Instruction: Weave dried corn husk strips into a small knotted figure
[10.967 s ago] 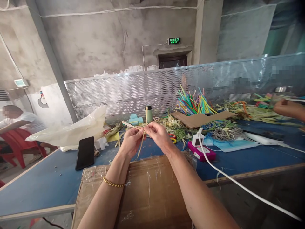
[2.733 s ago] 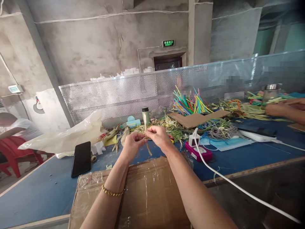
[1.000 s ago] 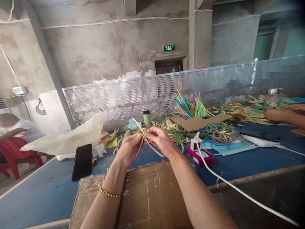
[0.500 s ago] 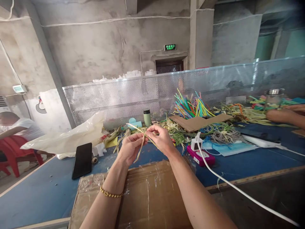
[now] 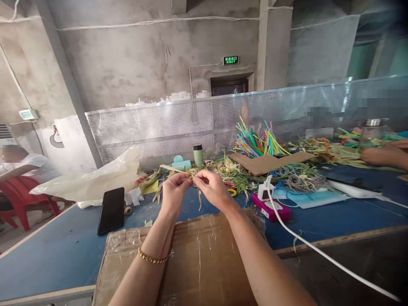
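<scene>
My left hand [image 5: 174,190] and my right hand [image 5: 213,188] meet fingertip to fingertip above the far edge of a cardboard box [image 5: 219,255]. Both pinch a thin, pale yellow strip [image 5: 174,169] that looks like dried plant fibre. One end sticks out to the upper left past my left fingers, and a narrow tail hangs below the fingertips. The part between my fingers is hidden. A gold bead bracelet [image 5: 152,259] circles my left wrist. Just beyond my hands lies a heap of dried husks and green strands [image 5: 229,168].
On the blue table [image 5: 60,250] are a black phone [image 5: 111,211], a green bottle [image 5: 198,156], a magenta power strip [image 5: 270,208] with a white cable, coloured pipe cleaners [image 5: 259,140], a cardboard piece [image 5: 270,162] and a plastic bag [image 5: 89,180]. Another person's hand [image 5: 379,156] is at right.
My hands have come closer together, their fingertips now meeting. The strip's tail hangs further right and straighter down. The view has shifted slightly.
</scene>
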`<state>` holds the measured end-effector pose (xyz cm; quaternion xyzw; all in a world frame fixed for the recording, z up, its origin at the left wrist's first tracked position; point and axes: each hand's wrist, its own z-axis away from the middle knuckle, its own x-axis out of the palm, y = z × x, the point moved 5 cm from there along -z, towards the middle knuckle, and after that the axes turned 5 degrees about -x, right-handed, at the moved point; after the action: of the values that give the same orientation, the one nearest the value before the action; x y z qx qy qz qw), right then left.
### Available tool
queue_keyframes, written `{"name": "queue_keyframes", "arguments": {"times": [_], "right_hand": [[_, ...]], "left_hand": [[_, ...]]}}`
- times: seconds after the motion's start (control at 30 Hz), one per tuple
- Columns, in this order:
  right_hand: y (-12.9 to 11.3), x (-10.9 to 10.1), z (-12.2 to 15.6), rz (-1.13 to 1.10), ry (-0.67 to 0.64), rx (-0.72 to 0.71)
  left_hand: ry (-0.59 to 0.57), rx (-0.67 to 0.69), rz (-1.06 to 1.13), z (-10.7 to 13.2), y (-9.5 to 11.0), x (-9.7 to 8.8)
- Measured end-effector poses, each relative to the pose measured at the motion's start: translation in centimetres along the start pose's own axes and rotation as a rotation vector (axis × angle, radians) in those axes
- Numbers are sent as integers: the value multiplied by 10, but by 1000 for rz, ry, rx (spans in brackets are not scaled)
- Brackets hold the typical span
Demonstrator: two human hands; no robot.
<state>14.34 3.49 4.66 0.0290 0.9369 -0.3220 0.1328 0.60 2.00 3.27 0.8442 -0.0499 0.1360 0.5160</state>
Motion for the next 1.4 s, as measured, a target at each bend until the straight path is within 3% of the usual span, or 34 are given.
{"name": "queue_keyframes", "arguments": {"times": [0.13,0.23,0.47,0.77,1.0,1.4], "right_hand": [[4,-3,1,-254,-52,170],[3,-3,1,-324,-59,218],[-1,1,2,-308,-104,184],[4,3,1,-126,-5,104],[-2,5,-1,-1,16,21],[-5,14,2,-91,-71,8]], "left_hand": [[-65,-68,-36,0,-3,3],[-79,-88,-81,0,-5,3],[-133,-61,-164,1,-3,4],[29,3,-157,1,3,-3],[60,23,-131,3,0,-2],[93,27,-10,3,-1,-1]]}}
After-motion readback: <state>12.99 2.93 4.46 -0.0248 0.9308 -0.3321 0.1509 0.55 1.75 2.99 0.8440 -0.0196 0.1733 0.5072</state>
